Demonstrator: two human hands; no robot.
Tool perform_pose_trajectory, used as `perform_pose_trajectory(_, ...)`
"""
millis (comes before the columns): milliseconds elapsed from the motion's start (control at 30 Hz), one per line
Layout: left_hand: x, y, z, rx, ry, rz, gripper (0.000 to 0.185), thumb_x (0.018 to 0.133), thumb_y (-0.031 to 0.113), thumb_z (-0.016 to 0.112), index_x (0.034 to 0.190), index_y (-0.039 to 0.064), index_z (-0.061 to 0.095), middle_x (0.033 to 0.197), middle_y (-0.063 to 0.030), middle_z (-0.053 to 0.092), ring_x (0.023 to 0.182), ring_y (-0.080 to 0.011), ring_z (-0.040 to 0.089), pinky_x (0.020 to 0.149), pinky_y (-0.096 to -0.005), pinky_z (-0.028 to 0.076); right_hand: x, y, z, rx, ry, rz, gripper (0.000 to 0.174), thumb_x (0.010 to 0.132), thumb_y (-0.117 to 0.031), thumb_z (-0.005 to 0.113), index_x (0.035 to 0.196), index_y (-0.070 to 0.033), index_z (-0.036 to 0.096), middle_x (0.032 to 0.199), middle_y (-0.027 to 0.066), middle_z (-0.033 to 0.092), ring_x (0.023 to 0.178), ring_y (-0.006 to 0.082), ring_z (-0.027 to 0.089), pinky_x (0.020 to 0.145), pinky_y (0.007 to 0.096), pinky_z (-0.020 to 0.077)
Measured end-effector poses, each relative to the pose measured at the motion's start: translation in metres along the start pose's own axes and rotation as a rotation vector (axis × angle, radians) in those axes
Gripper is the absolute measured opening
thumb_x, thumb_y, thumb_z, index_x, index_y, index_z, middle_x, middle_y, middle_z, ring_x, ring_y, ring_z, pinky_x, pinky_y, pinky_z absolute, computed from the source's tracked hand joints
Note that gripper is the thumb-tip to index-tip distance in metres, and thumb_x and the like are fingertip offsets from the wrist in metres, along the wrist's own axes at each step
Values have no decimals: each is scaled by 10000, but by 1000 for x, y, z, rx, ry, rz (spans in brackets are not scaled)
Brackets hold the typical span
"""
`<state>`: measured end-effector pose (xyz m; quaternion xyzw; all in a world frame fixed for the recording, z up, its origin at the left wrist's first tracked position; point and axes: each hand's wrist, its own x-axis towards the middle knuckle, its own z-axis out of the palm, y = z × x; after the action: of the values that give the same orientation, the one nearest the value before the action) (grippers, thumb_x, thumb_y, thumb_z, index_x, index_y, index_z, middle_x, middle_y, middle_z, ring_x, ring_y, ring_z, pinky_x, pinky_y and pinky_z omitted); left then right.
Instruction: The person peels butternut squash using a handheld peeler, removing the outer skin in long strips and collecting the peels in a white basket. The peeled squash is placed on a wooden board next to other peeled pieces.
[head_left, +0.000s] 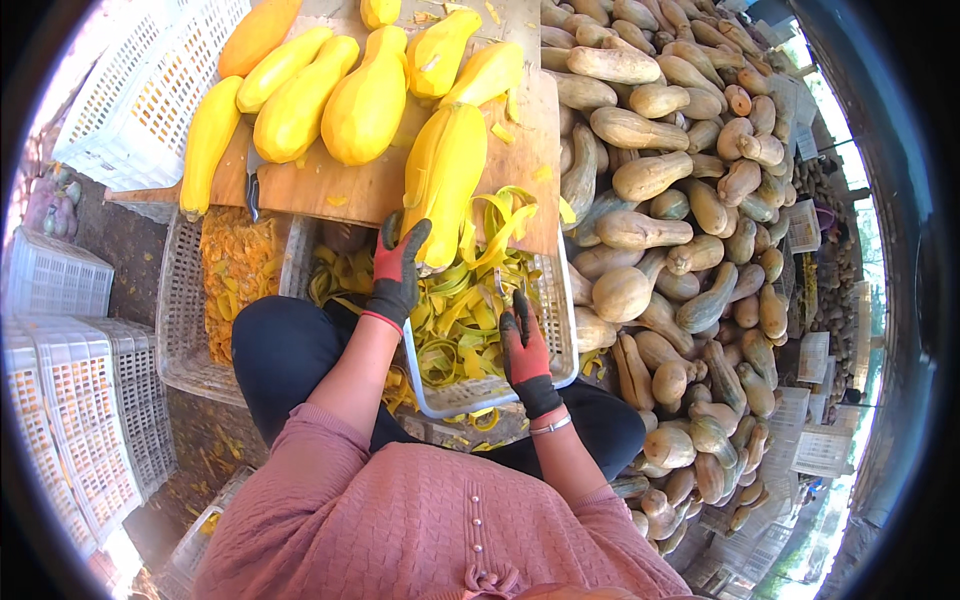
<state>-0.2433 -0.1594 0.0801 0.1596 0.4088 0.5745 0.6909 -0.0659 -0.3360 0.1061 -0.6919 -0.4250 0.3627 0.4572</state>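
Observation:
My left hand (397, 266), in a red and black work glove, grips the near end of a peeled yellow squash (448, 176) lying on the wooden board (300, 184). In my right hand (525, 345), gloved alike, is a peeler (499, 282), its metal end seen just beyond the fingers. Long curled peel strips (491, 225) hang at the squash's right side, over the board's front edge. Beneath, a white plastic crate (561, 322) holds green and yellow peelings (450, 337). More peeled squashes (367, 97) lie farther back on the board, and a knife (253, 184) rests at its left.
Unpeeled squashes (649, 176) form a large heap on the right. A crate (180, 330) of orange pulp (236, 277) stands at my left knee. White crates (142, 97) stand at the upper left, with stacked ones (75, 405) at the lower left. Further crates (814, 356) stand beyond the heap.

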Motion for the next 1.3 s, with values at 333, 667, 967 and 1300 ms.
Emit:
perform_pose_trajectory(333, 24, -35, -6, 189, -91, -21, 516, 1064, 342, 666, 1470, 46, 550, 1399, -104, 622, 1272, -203, 588, 1091, -359, 477, 151, -35, 48, 151, -28, 262, 828, 889, -430, 845, 1505, -38, 455, 946, 60, 635, 653, 138, 566, 531, 295, 469)
perform_pose_trajectory(667, -12, -60, 10, -359, -441, -471, 476, 1157, 334, 462, 1532, 43, 493, 1472, -85, 594, 1339, -204, 583, 1120, -336, 475, 80, -99, 50, -608, -29, -31, 917, 871, -339, 796, 1596, -37, 324, 1404, 362, 554, 1096, 512, 692, 928, 522, 588)
perform_pose_trajectory(967, -55, -31, 12, -558, -220, -676, 611, 1078, 582, 475, 1506, 153, 550, 1446, -60, 610, 1327, -272, 585, 1115, -483, 472, 70, -86, 26, -372, -126, -87, 893, 915, -284, 812, 1629, -32, 338, 1497, 334, 509, 1342, 438, 590, 1104, 435, 504)
perform_pose_trajectory(1300, -50, -40, 12, -366, -103, -670, 655, 962, 718, 571, 1460, 293, 579, 1441, -11, 619, 1288, -271, 587, 1078, -601, 449, 274, -118, -1, -504, -255, 210, 642, 1046, -493, 567, 1538, -80, 545, 1396, 263, 671, 1306, 384, 650, 1092, 399, 498)
